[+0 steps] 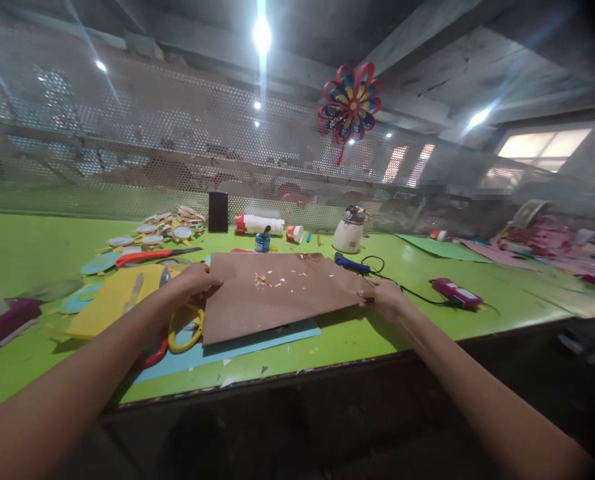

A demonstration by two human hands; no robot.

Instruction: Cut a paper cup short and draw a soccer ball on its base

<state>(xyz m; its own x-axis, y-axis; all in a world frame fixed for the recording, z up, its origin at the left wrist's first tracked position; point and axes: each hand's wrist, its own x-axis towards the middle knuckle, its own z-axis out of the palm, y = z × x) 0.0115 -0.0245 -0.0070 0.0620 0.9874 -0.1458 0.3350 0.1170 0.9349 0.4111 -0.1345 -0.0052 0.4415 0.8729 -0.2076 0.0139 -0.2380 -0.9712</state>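
Note:
A brown sheet of cardboard [257,307] with small paper scraps [277,281] on it is held between my two hands, above the green table. My left hand [192,281] grips its left edge, fingers closed. At the right corner, my right hand [383,297] pinches the board. Beneath it lies light blue paper [297,332]. Scissors with yellow handles [186,340] and a red-handled pair sit under and beside my left forearm. Yellow paper [110,300] is left of that hand. Near my right hand lies a blue glue gun [351,264] with a black cord.
Behind the board stand a small blue bottle [262,241], stacked paper cups [260,225] and a white jug [350,230]. A pile of round paper pieces [181,232] lies back left. A purple power strip [456,294] is at right. The table's front edge [327,370] runs close to me.

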